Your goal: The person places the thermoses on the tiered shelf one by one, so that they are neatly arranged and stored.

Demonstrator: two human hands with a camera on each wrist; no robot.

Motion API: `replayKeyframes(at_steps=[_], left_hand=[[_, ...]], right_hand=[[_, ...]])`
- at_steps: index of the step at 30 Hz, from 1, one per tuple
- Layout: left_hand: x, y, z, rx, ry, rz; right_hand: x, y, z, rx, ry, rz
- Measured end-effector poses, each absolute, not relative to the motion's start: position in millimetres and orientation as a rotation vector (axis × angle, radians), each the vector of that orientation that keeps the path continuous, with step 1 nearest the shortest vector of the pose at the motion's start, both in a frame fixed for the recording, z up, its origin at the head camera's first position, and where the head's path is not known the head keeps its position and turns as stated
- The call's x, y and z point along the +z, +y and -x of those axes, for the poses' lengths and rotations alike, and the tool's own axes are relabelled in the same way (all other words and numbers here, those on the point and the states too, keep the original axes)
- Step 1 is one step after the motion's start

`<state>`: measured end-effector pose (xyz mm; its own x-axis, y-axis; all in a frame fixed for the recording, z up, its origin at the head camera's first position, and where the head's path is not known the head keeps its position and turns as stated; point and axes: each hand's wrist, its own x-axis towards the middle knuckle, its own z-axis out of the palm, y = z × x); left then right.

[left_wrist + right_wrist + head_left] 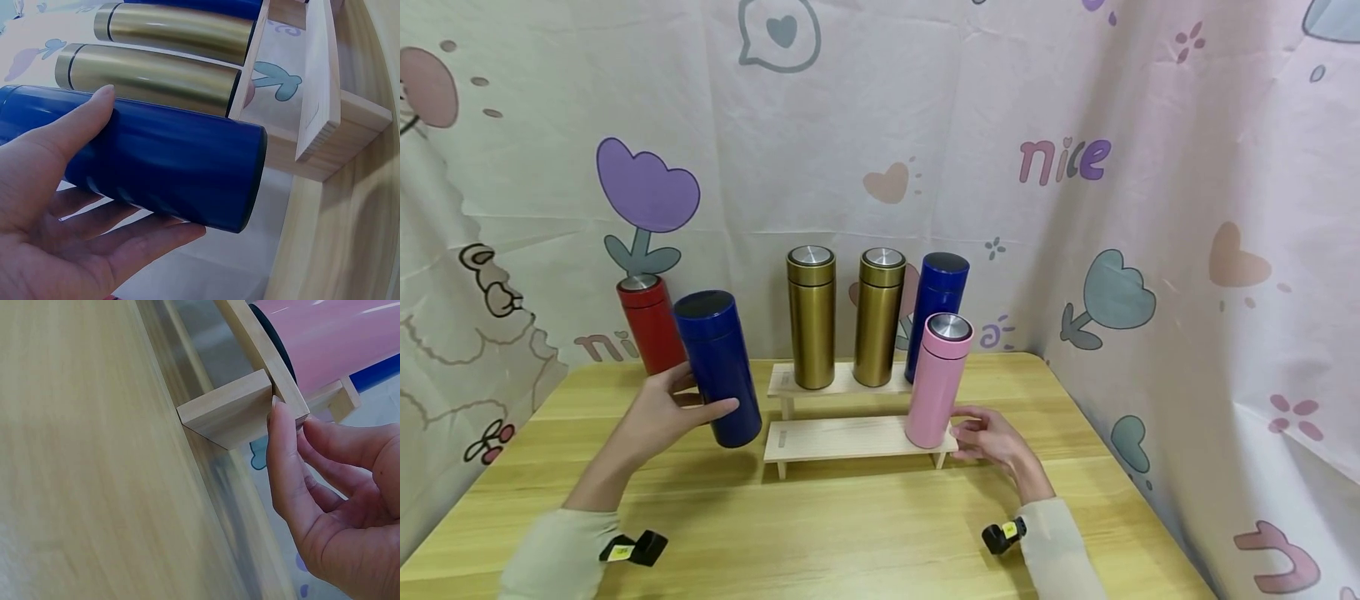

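Note:
My left hand (666, 417) holds a dark blue thermos bottle (718, 367), thumb on one side and fingers on the other. The bottle tilts slightly, its base above the table, left of a light wooden two-tier rack. At the right end of the rack's lower shelf (842, 437), my right hand (988, 435) pinches the board's corner (297, 412) between thumb and finger. A pink bottle (936, 383) with a silver lid stands on that shelf, close to the right hand. Two gold bottles (812, 321) and another blue bottle (942, 287) stand on the upper shelf (842, 379).
A red bottle (651, 325) with a silver lid stands at the back left, behind the left hand. The wooden table (850, 533) lies under everything. A patterned cloth (925, 108) hangs behind the table and along its sides.

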<state>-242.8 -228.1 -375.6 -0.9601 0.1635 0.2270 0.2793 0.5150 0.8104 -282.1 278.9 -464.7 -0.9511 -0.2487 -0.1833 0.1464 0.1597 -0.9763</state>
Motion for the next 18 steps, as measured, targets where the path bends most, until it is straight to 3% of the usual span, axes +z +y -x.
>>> replayKeyframes(at_steps=[18], left_hand=[[-371.2,-207.0,240.8,-1.465,-2.646,0.396]], right_hand=[[-464.6,279.2,281.6,-1.864,2.142,0.090]])
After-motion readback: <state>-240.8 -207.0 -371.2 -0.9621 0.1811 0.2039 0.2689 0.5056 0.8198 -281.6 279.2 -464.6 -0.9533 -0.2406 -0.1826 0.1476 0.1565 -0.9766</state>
